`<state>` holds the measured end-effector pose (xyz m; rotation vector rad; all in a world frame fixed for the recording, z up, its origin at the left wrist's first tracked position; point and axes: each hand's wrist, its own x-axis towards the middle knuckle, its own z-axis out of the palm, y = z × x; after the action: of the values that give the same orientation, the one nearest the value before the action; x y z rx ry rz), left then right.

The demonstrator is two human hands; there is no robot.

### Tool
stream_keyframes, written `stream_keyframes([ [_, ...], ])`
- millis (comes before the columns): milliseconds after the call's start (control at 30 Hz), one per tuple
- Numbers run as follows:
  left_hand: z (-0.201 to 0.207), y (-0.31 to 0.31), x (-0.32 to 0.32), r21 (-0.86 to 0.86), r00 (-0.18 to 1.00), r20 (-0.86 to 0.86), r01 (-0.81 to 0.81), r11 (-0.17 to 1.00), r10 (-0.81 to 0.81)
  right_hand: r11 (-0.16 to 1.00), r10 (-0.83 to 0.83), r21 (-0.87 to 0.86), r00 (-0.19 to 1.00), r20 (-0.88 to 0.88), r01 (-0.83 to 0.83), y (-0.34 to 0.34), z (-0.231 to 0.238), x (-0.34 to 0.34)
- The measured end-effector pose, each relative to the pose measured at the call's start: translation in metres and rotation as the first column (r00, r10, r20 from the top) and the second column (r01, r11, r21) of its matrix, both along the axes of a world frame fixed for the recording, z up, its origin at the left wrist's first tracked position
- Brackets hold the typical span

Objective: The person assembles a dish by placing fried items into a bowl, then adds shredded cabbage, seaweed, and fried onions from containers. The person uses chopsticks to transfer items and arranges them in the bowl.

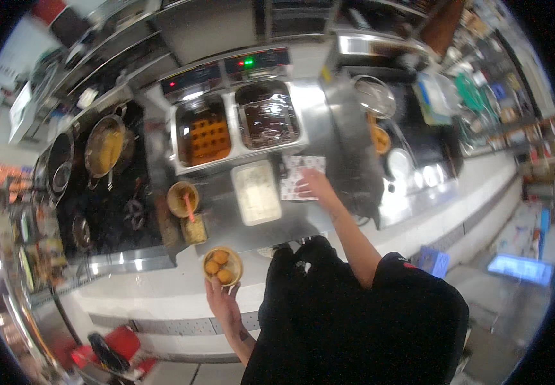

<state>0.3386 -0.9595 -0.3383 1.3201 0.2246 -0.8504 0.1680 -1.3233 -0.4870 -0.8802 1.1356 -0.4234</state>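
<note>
My left hand [225,301] grips a round, shallow bowl [240,262] by its near side, out past the counter's front edge. Several golden-brown fried balls [219,257] lie inside it. Over the steel counter, my right hand [314,185] is on a white patterned paper sheet [294,164], its fingers apart and reaching leftward across it. Whether the fingertips press on the paper or hover just above is too blurred to tell. Left of the sheet sits a white rectangular tray [239,192] with a pale layer in it.
Behind the tray is a two-well deep fryer [231,154], orange-brown oil on its left. A brown tub [176,200] and a square container [194,231] stand left. A stove [107,224] holds a pan [97,168]. A strainer [373,96] lies right.
</note>
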Motion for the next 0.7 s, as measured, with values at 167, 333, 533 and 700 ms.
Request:
stream_keyframes([
  [167, -0.002, -0.021, 0.004, -0.030, 0.995, 0.013, 0.102, 0.994, -0.101, 0.922, 0.066, -0.323, 0.906, -0.417, -0.215, 0.028, 0.057, -0.110],
  [333, 0.013, -0.063, -0.003, -0.058, 0.987, 0.027, 0.162, 0.985, -0.161, 0.878, -0.383, -0.455, 0.786, -0.485, 0.147, -0.046, 0.081, -0.215],
  [533, 0.017, -0.106, -0.036, -0.085, 0.977, 0.055, 0.209, 0.974, -0.204, 0.876, -0.389, -0.480, 0.668, -0.635, 0.054, -0.185, 0.011, -0.243],
  [700, 0.028, -0.116, -0.093, -0.031, 0.984, 0.035, 0.177, 0.984, -0.176, 0.887, -0.184, -0.369, 0.522, -0.833, -0.277, -0.253, -0.045, -0.253],
])
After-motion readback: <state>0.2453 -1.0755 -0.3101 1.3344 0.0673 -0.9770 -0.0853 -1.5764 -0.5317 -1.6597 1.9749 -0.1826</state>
